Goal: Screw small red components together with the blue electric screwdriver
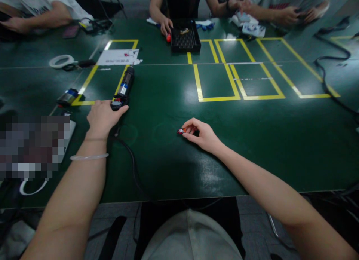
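At the left of the green table point(157, 159), my left hand point(102, 118) is closed around the near end of a black cylindrical device point(125, 84) with a silver and blue band. My fingertips are partly hidden there, and small red and grey parts show beside them. Nearer the middle, my right hand point(200, 134) pinches a tiny red and white piece point(180, 131) between thumb and fingers, just above or on the tabletop. An orange bit shows by the fingertips; its exact kind is too small to make out.
A similar cylinder point(68, 97) lies further left, near a pixelated flat object point(33, 146). A black cable point(133, 162) runs to the front edge. Across the table, a person's hand point(166, 27) touches a black tray point(185, 47). Yellow tape outlines point(220, 99) mark the surface.
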The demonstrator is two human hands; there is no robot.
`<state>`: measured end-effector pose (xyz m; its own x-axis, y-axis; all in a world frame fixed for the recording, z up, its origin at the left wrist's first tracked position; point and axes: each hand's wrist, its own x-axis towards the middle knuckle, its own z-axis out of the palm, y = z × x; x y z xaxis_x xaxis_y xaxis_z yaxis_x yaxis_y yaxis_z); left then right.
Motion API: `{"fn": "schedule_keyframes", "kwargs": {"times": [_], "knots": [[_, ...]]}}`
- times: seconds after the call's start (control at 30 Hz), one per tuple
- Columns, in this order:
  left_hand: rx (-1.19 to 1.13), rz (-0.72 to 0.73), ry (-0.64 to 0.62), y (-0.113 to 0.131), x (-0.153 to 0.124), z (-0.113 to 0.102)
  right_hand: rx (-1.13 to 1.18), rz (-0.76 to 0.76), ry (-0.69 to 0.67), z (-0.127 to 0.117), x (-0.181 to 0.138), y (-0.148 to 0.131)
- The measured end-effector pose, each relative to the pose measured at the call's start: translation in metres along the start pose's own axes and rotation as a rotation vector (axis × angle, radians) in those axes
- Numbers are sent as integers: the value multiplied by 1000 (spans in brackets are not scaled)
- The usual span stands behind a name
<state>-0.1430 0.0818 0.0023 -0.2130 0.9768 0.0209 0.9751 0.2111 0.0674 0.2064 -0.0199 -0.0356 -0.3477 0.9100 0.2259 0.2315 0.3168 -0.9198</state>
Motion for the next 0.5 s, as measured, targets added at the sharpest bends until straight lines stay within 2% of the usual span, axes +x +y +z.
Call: {"fn": "schedule_keyframes", "kwargs": {"times": [0.27, 0.37, 0.5], "knots": [[-9, 60, -56, -11, 17, 5, 3, 8, -3, 2, 1, 1], [-7, 96, -63, -10, 14, 4, 6, 3, 2, 3, 3, 4], [-7, 179, -58, 4, 3, 4, 0, -2, 16, 3, 4, 6]]}}
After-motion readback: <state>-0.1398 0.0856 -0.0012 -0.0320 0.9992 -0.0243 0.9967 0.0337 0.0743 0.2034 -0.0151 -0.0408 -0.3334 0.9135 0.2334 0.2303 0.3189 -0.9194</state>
